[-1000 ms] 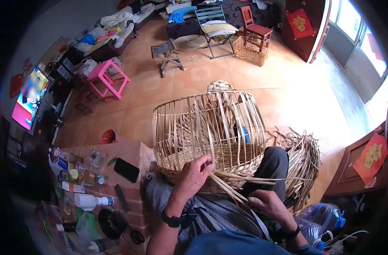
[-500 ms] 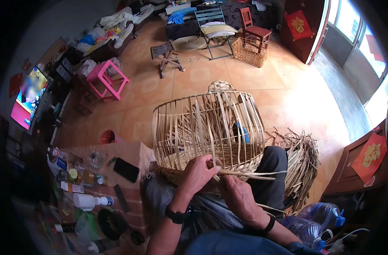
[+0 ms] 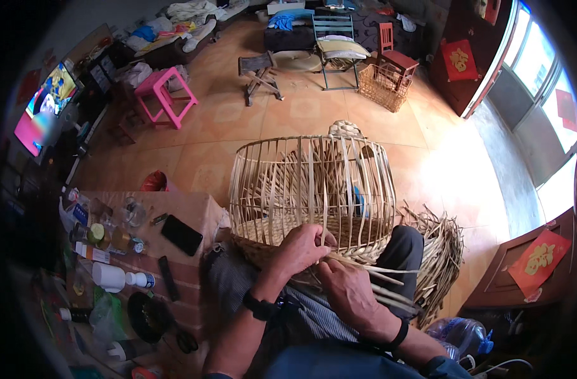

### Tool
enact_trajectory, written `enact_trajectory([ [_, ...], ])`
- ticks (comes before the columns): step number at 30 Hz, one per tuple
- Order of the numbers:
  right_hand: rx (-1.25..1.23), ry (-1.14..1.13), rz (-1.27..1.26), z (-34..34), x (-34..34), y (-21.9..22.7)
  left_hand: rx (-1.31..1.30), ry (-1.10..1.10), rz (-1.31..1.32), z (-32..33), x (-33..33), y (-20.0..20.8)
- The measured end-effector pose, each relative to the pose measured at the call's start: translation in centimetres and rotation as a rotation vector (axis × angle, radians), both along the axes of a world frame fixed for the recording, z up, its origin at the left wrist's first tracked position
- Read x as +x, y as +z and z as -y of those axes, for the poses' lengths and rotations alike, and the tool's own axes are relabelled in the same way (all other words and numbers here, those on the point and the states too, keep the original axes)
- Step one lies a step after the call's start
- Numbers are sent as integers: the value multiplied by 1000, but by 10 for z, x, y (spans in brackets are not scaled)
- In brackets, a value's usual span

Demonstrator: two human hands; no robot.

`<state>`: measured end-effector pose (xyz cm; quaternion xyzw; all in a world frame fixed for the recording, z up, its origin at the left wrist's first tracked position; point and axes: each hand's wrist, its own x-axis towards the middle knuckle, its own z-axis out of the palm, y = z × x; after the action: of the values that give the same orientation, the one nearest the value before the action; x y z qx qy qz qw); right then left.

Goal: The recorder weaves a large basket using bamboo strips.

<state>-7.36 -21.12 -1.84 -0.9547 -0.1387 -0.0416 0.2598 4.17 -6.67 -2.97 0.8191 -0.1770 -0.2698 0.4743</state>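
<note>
A half-woven basket (image 3: pixel 255 253) rests on my lap, its tall pale stakes rising to a thin hoop and its lower wall closely woven. My left hand (image 3: pixel 303 248) is closed at the near side of that wall, thumb and fingers pinching a pale weaving strand beside one stake. Just right of it and slightly lower, my right hand (image 3: pixel 352 292) has its fingers curled round weaving strands (image 3: pixel 389 271), whose loose ends stick out to the right past my knee. The fingertips of both hands nearly meet, and the exact grip is partly hidden.
A bundle of dry stalks (image 3: pixel 443 259) lies on the floor to the right, with large plastic bottles (image 3: pixel 467 333) nearer me. At left, a low table (image 3: pixel 197 205) carries a phone (image 3: pixel 182 235), white bottles (image 3: pixel 108 276) and scissors (image 3: pixel 187 342). Beyond stand a pink stool (image 3: pixel 165 95) and chairs.
My view has shifted, so the room sits differently in the picture. Both hands stay close together at the basket's near wall; the right hand has turned slightly, and the strand ends hang lower.
</note>
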Motion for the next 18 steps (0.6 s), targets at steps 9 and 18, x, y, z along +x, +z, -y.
enact_trajectory([
  [9, -97, 201, 245, 47, 38, 2, 54, -30, 62, 1, 6, -4],
  [18, 17, -277, 19, 31, 14, -32, -37, -122, 20, 1, 11, -17],
])
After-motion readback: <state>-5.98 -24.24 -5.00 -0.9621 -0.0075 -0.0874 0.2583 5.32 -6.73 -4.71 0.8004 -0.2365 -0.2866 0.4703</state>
